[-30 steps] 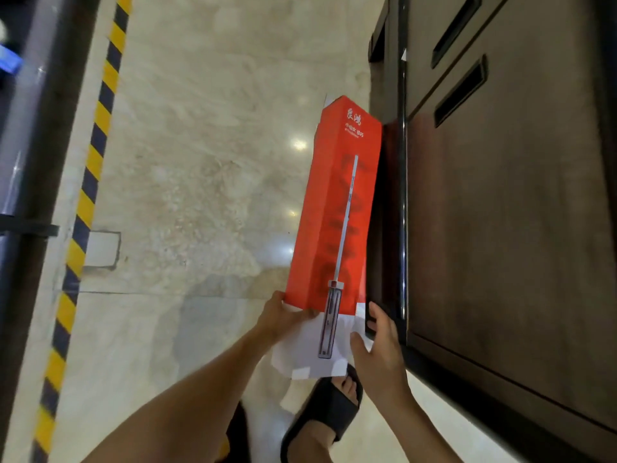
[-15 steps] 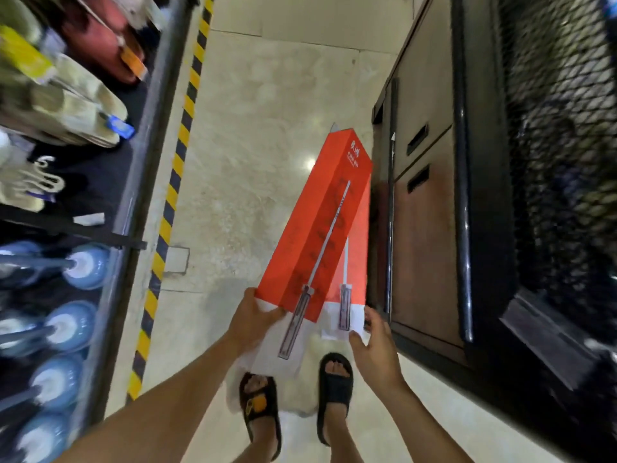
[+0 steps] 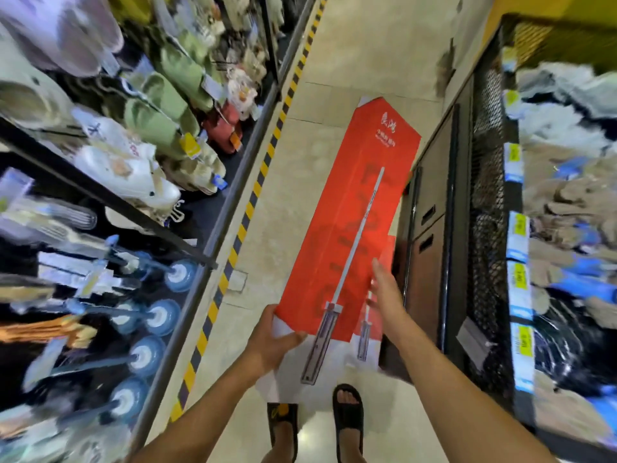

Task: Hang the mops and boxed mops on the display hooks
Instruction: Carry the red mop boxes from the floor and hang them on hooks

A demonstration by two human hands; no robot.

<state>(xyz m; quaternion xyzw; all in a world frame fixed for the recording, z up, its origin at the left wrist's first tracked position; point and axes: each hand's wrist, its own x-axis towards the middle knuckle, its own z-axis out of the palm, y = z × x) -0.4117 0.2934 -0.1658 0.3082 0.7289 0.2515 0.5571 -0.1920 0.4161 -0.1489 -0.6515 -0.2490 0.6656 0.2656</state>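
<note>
Left hand (image 3: 272,340) gripping boxed mop (image 3: 350,222), right hand (image 3: 385,294) slid higher alongside

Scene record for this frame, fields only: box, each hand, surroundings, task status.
item: red boxed mop, tilted, held at its white end
left hand: grips the box's near left corner
right hand: open, fingers straight, at the box's right edge; contact unclear
second boxed mop: behind the first, beside the dark cabinet
left side: rack of round mops
status: box not yet hung
</note>
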